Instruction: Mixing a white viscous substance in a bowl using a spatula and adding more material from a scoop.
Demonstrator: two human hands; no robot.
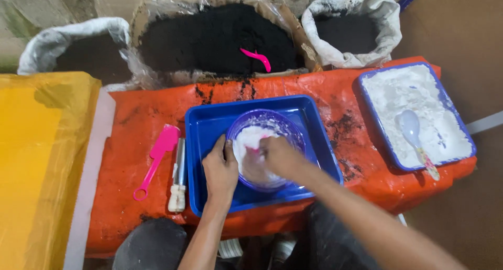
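While the left hand (pixel 220 170) grips the rim of the one purple bowl (pixel 266 148) in the blue tray (pixel 209 124) at the orange table's (pixel 136 196) front edge, the right hand (pixel 277 157) closes on a pink tool (pixel 255 150) inside; three sacks (pixel 361 8) behind.

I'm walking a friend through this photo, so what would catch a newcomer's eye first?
Probably the blue tray at the centre of the orange cover, where the left hand steadies a clear bowl of white paste and the right hand works inside it. Behind, a pink scoop lies on black soil; a tray of white powder sits right.
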